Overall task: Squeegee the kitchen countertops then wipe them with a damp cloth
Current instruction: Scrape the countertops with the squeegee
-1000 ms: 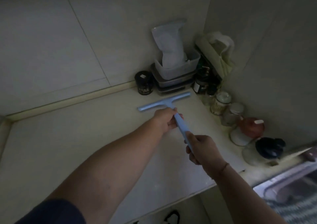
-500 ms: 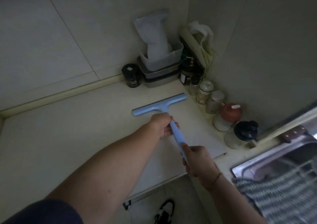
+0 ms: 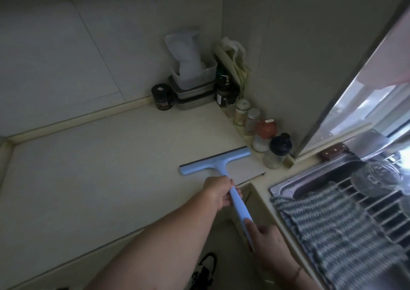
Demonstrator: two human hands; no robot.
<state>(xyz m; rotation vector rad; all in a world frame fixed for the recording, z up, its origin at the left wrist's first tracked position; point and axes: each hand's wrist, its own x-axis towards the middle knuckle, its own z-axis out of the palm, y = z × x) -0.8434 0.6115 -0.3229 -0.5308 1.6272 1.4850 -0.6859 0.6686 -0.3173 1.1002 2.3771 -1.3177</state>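
Countertop (image 3: 88,178), squeegee (image 3: 215,159) in both hands' grip

Squeegee: I am seeing the light blue squeegee (image 3: 216,160) lying with its blade on the pale countertop (image 3: 93,174), near the front edge.
Left hand: my left hand (image 3: 218,191) is gripping the handle close to the blade.
Right hand: my right hand (image 3: 267,237) is holding the handle's far end.
Jars: small jars (image 3: 265,132) are standing in a row by the wall.
Cloth: a striped cloth (image 3: 328,229) is hanging over the sink (image 3: 286,184).
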